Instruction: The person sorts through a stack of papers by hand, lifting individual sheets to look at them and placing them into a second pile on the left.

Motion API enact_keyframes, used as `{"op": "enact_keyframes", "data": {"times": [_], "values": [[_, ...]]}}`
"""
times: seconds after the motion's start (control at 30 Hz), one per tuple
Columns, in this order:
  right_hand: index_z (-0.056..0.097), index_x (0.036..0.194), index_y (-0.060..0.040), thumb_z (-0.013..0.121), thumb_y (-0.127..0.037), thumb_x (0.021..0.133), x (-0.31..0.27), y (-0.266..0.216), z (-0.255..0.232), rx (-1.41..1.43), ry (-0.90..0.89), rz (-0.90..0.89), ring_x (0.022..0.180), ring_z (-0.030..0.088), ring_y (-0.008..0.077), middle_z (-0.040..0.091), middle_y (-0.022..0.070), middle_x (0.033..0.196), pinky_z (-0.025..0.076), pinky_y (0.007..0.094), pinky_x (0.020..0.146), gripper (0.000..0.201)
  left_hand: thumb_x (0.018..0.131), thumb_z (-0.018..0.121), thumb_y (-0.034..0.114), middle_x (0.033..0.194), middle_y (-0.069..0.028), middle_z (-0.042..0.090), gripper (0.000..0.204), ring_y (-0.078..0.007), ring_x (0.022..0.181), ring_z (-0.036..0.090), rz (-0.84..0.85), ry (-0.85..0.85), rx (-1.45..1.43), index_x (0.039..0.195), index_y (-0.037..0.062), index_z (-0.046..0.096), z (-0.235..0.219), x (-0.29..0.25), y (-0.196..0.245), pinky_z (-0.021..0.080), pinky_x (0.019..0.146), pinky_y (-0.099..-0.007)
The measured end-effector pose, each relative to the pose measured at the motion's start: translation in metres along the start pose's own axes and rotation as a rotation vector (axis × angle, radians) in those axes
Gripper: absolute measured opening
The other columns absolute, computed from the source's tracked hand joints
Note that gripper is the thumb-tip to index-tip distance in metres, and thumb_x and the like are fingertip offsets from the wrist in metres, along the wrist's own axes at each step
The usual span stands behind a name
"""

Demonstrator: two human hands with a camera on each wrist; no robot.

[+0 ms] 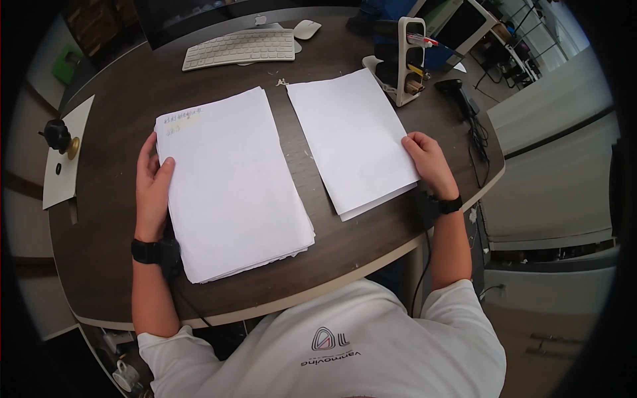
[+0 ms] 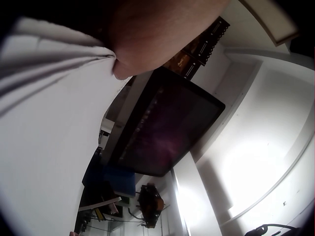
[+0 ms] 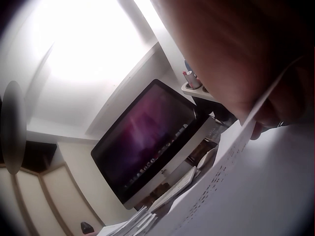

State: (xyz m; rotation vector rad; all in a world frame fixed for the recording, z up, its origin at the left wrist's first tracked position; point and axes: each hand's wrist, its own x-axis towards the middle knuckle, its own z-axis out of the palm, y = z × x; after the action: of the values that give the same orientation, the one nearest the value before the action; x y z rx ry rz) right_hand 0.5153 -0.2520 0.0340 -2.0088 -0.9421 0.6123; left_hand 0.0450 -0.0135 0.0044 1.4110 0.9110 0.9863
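Two stacks of white paper lie on the dark round table (image 1: 113, 126). The thicker left stack (image 1: 229, 182) has faint writing at its top left corner. My left hand (image 1: 152, 186) holds its left edge, thumb on top of the sheets. The thinner right stack (image 1: 352, 139) lies slightly tilted. My right hand (image 1: 428, 162) grips its right edge near the lower corner. In the left wrist view my thumb (image 2: 147, 39) presses on white paper (image 2: 44, 147). The right wrist view shows my hand (image 3: 246, 59) holding a lifted sheet edge (image 3: 236, 147).
A white keyboard (image 1: 239, 48) and mouse (image 1: 306, 28) lie at the back before a monitor (image 2: 162, 128). A white pen holder (image 1: 410, 60) and a black scanner (image 1: 458, 93) stand at the right. A white sheet (image 1: 66, 152) with small objects lies at the left edge.
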Motion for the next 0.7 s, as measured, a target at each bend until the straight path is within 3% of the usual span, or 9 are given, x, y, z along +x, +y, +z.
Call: {"op": "enact_keyframes", "data": {"times": [0.17, 0.37, 0.47, 0.57, 0.7], "values": [[0.066, 0.096, 0.0025, 0.061, -0.022, 0.103, -0.002, 0.003, 0.0, -0.103, 0.026, -0.029, 0.072, 0.051, 0.006, 0.06, -0.0019, 0.078, 0.043, 0.0253, 0.065, 0.026, 0.103, 0.055, 0.007, 0.134, -0.0179, 0.061, 0.062, -0.0187, 0.118, 0.062, 0.01, -0.011, -0.019, 0.159, 0.0014, 0.029, -0.001, 0.001, -0.003, 0.05, 0.102, -0.0323], [0.066, 0.097, 0.0035, 0.061, -0.022, 0.102, -0.005, 0.003, -0.005, 0.002, 0.019, 0.006, 0.073, 0.052, 0.0086, 0.06, 0.0003, 0.077, 0.045, 0.0279, 0.067, 0.027, 0.104, 0.055, 0.008, 0.142, -0.0188, 0.057, 0.062, -0.02, 0.126, 0.059, 0.002, -0.031, -0.004, 0.16, 0.0022, 0.029, -0.003, 0.001, -0.004, 0.048, 0.106, -0.033], [0.065, 0.099, 0.0037, 0.062, -0.022, 0.102, -0.007, 0.008, -0.002, -0.134, 0.05, -0.056, 0.073, 0.053, 0.01, 0.06, 0.0025, 0.077, 0.046, 0.0291, 0.069, 0.026, 0.105, 0.055, 0.008, 0.142, -0.0188, 0.058, 0.062, -0.02, 0.126, 0.059, -0.002, -0.004, -0.001, 0.16, 0.0025, 0.029, -0.002, 0.001, -0.004, 0.048, 0.106, -0.0333], [0.066, 0.102, 0.0033, 0.062, -0.023, 0.102, -0.01, 0.006, 0.002, -0.192, 0.047, -0.081, 0.073, 0.056, 0.0132, 0.062, 0.0069, 0.078, 0.048, 0.031, 0.071, 0.026, 0.105, 0.055, 0.008, 0.142, -0.0185, 0.058, 0.061, -0.0199, 0.126, 0.059, 0.009, -0.021, -0.008, 0.16, 0.0026, 0.029, -0.002, 0.0, -0.004, 0.048, 0.106, -0.0334], [0.068, 0.108, 0.002, 0.064, -0.026, 0.1, -0.013, -0.001, 0.006, -0.338, 0.137, -0.101, 0.08, 0.066, 0.027, 0.068, 0.0169, 0.085, 0.051, 0.0361, 0.075, 0.029, 0.104, 0.056, 0.007, 0.136, -0.0189, 0.061, 0.063, -0.0188, 0.119, 0.062, 0.018, -0.002, -0.021, 0.16, 0.0006, 0.028, 0.0, 0.0, -0.002, 0.05, 0.102, -0.0323]]}}
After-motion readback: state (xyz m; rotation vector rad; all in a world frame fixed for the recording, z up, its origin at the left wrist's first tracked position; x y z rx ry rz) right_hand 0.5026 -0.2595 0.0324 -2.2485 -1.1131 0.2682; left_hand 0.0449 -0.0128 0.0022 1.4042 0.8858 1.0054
